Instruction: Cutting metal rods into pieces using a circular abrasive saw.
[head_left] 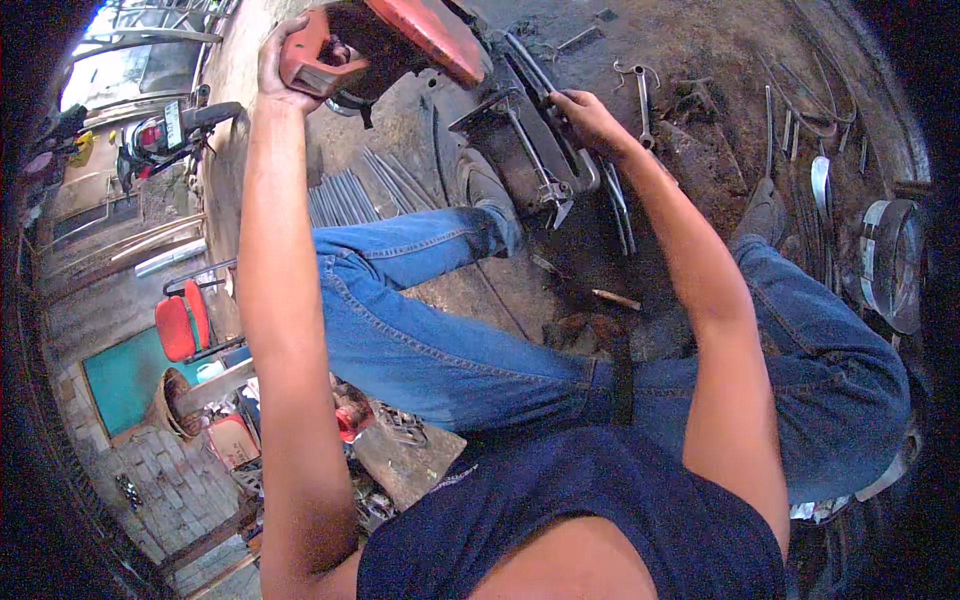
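Note:
An orange-handled chop saw stands on the ground beyond my feet. My left hand (280,72) is wrapped round its orange handle (322,62), raised at the upper left. To the right of the handle is the saw's orange blade guard (425,35); its upper part runs out of view. My right hand (592,122) is closed at the right side of the saw's dark metal base (520,175), with the thumb along a dark metal bar (528,62). My palm hides the fingers' hold. A screw clamp (550,195) sits at the near end of the base.
Steel rods (345,200) lie left of the saw. Right of it lie a wrench (643,105), metal strips (822,185) and a metal ring (890,265). A small stick (616,299) lies between my legs. A motorcycle (165,135) and red chair (174,328) stand at the left.

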